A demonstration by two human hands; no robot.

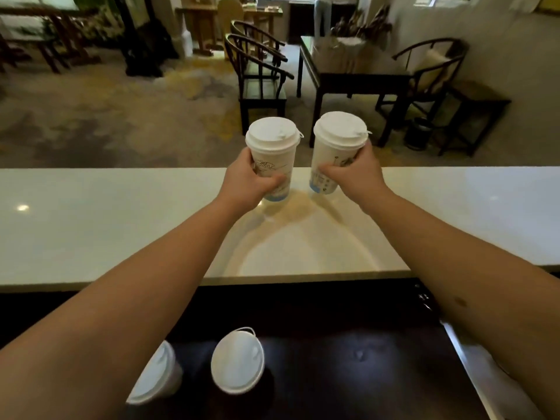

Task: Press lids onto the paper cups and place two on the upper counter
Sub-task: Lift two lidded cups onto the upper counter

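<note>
Two tall white paper cups with white lids are over the far part of the pale upper counter (91, 213). My left hand (251, 180) grips the left lidded cup (272, 147) around its lower half. My right hand (354, 174) grips the right lidded cup (336, 140) the same way. Whether their bases touch the counter or hang just above it I cannot tell. Two more lidded cups (238, 360) (157, 374) stand on the dark lower counter (348, 359) near me; my left forearm partly covers the leftmost one.
Beyond the upper counter lies a room with dark wooden chairs (260, 77) and a dark table (354, 68). A person's legs (322, 16) show at the far back. A metal edge (466, 359) runs along the lower counter's right side.
</note>
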